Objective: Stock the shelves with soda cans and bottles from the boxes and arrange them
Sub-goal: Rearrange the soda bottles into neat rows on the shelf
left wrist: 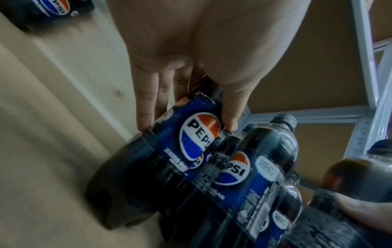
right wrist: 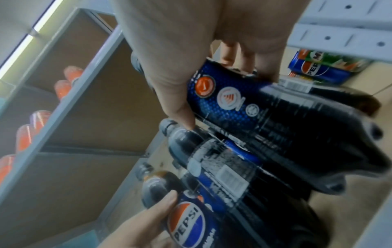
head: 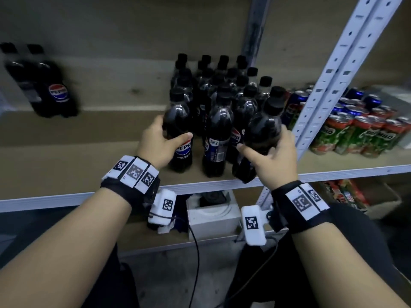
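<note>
Dim, soft indoor light. Bright strip light [right wrist: 31,38] glows upper left in right wrist view. Motion blur throughout; wide-angle bending at edges; all 3 views soft.

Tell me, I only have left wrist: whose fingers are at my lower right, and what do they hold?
Observer: The right hand. It grips a second Pepsi bottle, tilted, with its base at the shelf's front lip.
Operator: Where does it sit against mine?
Observer: Both are in the front row. The left hand holds its Pepsi bottle upright at the left of the bottle cluster. The tilted one is at the right, by the white upright.
Operator: What's past that?
Observer: Green Milo cans, with blue cans behind them.
</note>
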